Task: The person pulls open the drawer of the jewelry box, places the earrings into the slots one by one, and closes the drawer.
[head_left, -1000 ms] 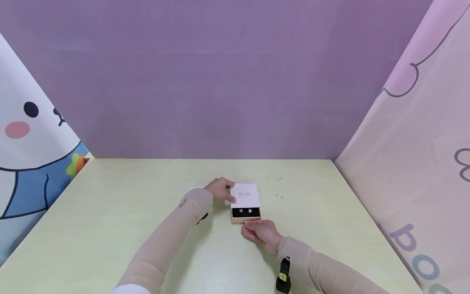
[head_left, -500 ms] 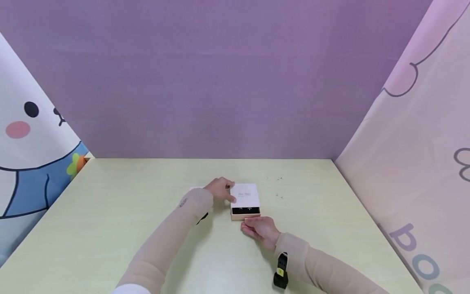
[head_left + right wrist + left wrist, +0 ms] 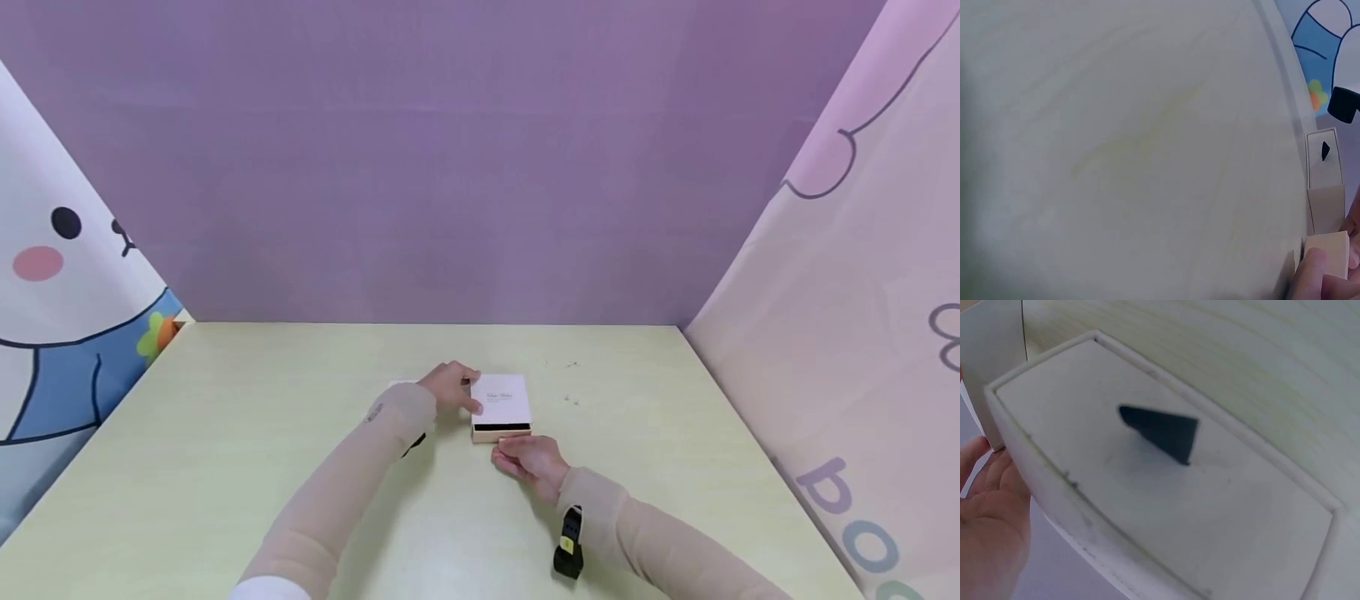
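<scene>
A small jewelry box lies mid-table, with a white printed sleeve (image 3: 501, 400) over a pale peach drawer (image 3: 501, 436). Only a thin strip of the drawer's black inside shows; the earrings in it are hidden. My left hand (image 3: 450, 387) holds the sleeve at its left side, thumb and forefinger on the edge. From the front, my right hand (image 3: 534, 460) presses its fingertips on the drawer face. In the right wrist view a fingertip (image 3: 1316, 262) rests on that face. A white box (image 3: 1210, 506) with a black ribbon tab (image 3: 1166, 431) is close by my left wrist.
Tiny dark-and-light pieces (image 3: 572, 364) lie on the pale table (image 3: 637, 467) right of the jewelry box, with more small pieces (image 3: 572, 401) nearer. A purple backdrop (image 3: 450, 167) rises behind, and printed cloths (image 3: 840, 275) flank the sides.
The right hand has pushed the drawer away from me into the sleeve. Two star-shaped earrings on the black lining have gone out of sight under it. The left hand has stayed put.
</scene>
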